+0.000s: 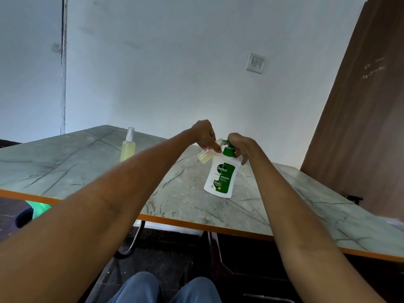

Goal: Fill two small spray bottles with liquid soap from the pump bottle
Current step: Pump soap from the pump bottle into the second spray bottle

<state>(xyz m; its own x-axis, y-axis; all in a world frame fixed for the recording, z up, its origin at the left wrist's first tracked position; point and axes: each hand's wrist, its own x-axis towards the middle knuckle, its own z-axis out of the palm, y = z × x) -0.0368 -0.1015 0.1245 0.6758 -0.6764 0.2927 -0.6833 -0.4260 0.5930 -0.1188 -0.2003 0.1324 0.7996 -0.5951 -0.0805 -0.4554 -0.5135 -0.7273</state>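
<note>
A pale wall fills the upper part of the frame, with a brown wooden panel leaning along the right edge and a light switch mounted right of centre. Below it a marbled grey-green tabletop with an orange edge runs across the middle of the frame. Two bare forearms reach from the lower corners toward the centre. The pump bottle, white with a green label and green pump head, stands on the tabletop just right of centre, tilted slightly. The right hand sits over the pump head, its fingers curled down round the top of the pump and its thumb reaching down beside the bottle's shoulder. The left hand, just left of it, pinches the neck of an uncapped small spray bottle between curled fingers and thumb, holding it tilted in the air with its open mouth up against the green nozzle and its base pointing down to the left; a little pale yellow liquid sits in its lower end. A second small spray bottle, capped with a clear sprayer and nearly full of pale yellow liquid, stands upright on the tabletop left of centre, well apart from the hands. Blue-trousered knees show at the bottom centre, and something green lies on the floor at lower left.
</note>
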